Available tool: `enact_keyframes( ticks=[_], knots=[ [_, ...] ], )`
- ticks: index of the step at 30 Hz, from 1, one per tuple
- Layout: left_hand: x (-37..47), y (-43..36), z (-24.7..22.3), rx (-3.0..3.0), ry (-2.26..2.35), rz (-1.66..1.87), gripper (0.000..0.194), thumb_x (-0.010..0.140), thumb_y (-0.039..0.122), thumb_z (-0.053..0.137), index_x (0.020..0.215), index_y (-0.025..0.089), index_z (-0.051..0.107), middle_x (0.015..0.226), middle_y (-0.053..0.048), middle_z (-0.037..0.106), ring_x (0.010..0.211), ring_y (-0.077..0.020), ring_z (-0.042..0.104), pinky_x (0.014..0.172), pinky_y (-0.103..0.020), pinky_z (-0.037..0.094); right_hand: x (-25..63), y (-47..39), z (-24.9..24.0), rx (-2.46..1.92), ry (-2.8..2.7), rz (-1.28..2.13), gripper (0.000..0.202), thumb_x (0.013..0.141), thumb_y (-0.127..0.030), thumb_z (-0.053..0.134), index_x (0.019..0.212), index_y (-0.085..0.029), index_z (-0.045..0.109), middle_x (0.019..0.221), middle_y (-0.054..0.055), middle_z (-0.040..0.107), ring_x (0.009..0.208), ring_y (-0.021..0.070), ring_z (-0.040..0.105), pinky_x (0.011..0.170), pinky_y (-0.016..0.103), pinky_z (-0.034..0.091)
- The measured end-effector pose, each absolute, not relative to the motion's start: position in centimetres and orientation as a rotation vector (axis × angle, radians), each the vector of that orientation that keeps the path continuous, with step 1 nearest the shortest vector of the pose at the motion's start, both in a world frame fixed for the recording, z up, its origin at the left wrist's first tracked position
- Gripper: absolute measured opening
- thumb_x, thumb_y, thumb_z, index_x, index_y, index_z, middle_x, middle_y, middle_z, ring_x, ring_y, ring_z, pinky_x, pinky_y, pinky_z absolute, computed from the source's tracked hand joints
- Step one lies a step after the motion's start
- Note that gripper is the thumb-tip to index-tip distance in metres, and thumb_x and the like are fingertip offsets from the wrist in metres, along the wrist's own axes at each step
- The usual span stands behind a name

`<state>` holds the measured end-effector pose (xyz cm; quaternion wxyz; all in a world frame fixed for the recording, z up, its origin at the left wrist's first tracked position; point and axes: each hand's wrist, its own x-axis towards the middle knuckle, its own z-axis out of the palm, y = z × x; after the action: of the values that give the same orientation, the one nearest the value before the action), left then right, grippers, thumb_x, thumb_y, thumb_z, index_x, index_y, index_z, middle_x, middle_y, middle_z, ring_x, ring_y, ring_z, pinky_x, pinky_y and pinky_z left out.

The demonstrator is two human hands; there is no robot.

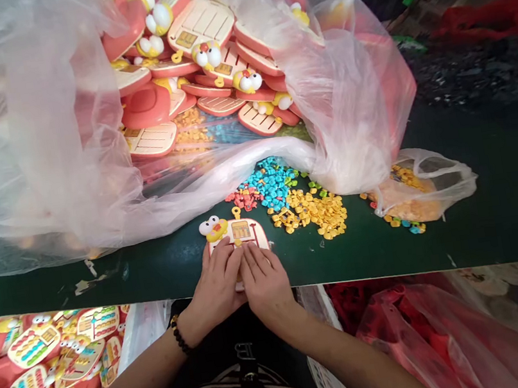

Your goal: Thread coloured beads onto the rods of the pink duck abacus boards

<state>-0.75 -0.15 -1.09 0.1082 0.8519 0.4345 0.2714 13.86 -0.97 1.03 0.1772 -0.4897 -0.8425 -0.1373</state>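
Both hands holding toy board, bead piles beside, plastic bag behind

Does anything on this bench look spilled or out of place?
Possibly: a few torn white scraps lie near the front edge of the dark green tabletop, left of the hands. Some small coloured pieces also sit outside the knotted-looking clear plastic bag, perhaps spilled.

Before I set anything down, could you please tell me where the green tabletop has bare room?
Left of the left hand, as far as the white scraps, and along the near edge right of the right hand, the tabletop looks mostly bare. Behind the hands, the big plastic bag and loose yellow pieces crowd it.
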Motion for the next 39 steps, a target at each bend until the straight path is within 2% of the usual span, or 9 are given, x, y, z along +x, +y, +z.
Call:
enact_keyframes(
  ticks=[2,5,9,14,17,22,27,31,39],
  knots=[
    [-0.8,-0.1,-0.9,2.483,1.291,0.783,0.069,0.078,0.032,0.064,0.138,0.012,0.034,0.126,-0.020,0.053,0.131,-0.0331,0.041,0.110,-0.055,0.029,14.3,-0.6,1.7,-1.306,-2.384,-0.286,0.032,0.093,-0.012,0.039,0.109,-0.011,0.067,0.109,0.012,0.072,0.106,0.0222,0.064,0.090,0.037,0.049],
    [-0.8,0.0,-0.4,2.504,1.308,0.740,0.086,0.077,0.050,0.067,0.143,0.012,0.027,0.135,-0.022,0.048,0.133,-0.0347,0.039,0.110,-0.055,0.027,16.7,1.8,2.8,-1.356,-2.263,-0.106,0.029,0.094,-0.015,0.043,0.108,-0.016,0.068,0.102,0.007,0.074,0.093,0.0178,0.066,0.082,0.031,0.049],
    [-0.4,0.3,0.4,2.618,1.323,0.625,0.091,0.074,0.064,0.065,0.141,0.010,0.034,0.144,-0.023,0.041,0.138,-0.0397,0.029,0.112,-0.066,0.010,19.8,6.2,2.8,-1.626,-2.186,-0.247,0.023,0.090,-0.015,0.051,0.098,-0.018,0.073,0.095,0.007,0.075,0.082,0.0220,0.063,0.076,0.034,0.047],
    [-0.2,0.4,0.1,2.647,1.254,0.719,0.057,0.080,0.051,0.064,0.123,0.016,0.054,0.123,-0.016,0.060,0.124,-0.0318,0.050,0.113,-0.064,0.011,19.9,8.0,2.5,-1.655,-2.319,-0.253,0.018,0.089,-0.015,0.055,0.086,-0.017,0.073,0.084,0.008,0.074,0.082,0.0233,0.061,0.074,0.034,0.044],
    [-0.5,0.2,-0.3,2.662,1.209,0.791,0.048,0.081,0.046,0.064,0.120,0.018,0.056,0.118,-0.014,0.062,0.120,-0.0294,0.053,0.113,-0.063,0.014,18.9,7.2,2.6,-1.534,-2.184,-0.207,0.021,0.092,-0.021,0.052,0.093,-0.019,0.073,0.091,0.007,0.074,0.084,0.0214,0.062,0.078,0.033,0.046],
    [-0.7,0.1,-0.4,2.602,1.239,0.778,0.050,0.080,0.042,0.065,0.122,0.017,0.054,0.120,-0.015,0.059,0.121,-0.0311,0.051,0.112,-0.065,0.016,17.0,5.0,1.4,-1.425,-2.186,-0.132,0.026,0.095,-0.022,0.047,0.104,-0.019,0.071,0.107,0.006,0.074,0.090,0.0206,0.064,0.081,0.034,0.048],
    [-0.5,0.1,-0.2,2.559,1.288,0.769,0.061,0.080,0.047,0.063,0.128,0.012,0.048,0.123,-0.018,0.056,0.121,-0.0300,0.051,0.111,-0.058,0.027,16.1,2.6,0.6,-1.535,-2.193,-0.142,0.031,0.096,-0.023,0.043,0.117,-0.016,0.065,0.124,0.010,0.066,0.106,0.0229,0.063,0.087,0.035,0.048],
    [-0.4,0.0,-0.2,2.602,1.289,0.733,0.054,0.084,0.047,0.058,0.125,0.013,0.049,0.122,-0.018,0.056,0.121,-0.0303,0.049,0.111,-0.057,0.025,15.8,2.4,1.0,-1.649,-2.171,-0.074,0.035,0.096,-0.025,0.043,0.126,-0.017,0.059,0.126,0.010,0.064,0.121,0.0268,0.056,0.091,0.040,0.048],
    [-0.4,-0.1,-1.0,2.497,1.338,0.885,0.065,0.077,0.046,0.067,0.128,0.014,0.045,0.120,-0.016,0.055,0.116,-0.0307,0.051,0.108,-0.054,0.033,16.2,2.6,0.9,-1.473,-2.097,0.139,0.025,0.094,-0.022,0.044,0.106,-0.017,0.065,0.120,0.011,0.068,0.124,0.0230,0.054,0.099,0.038,0.047]
  ],
)
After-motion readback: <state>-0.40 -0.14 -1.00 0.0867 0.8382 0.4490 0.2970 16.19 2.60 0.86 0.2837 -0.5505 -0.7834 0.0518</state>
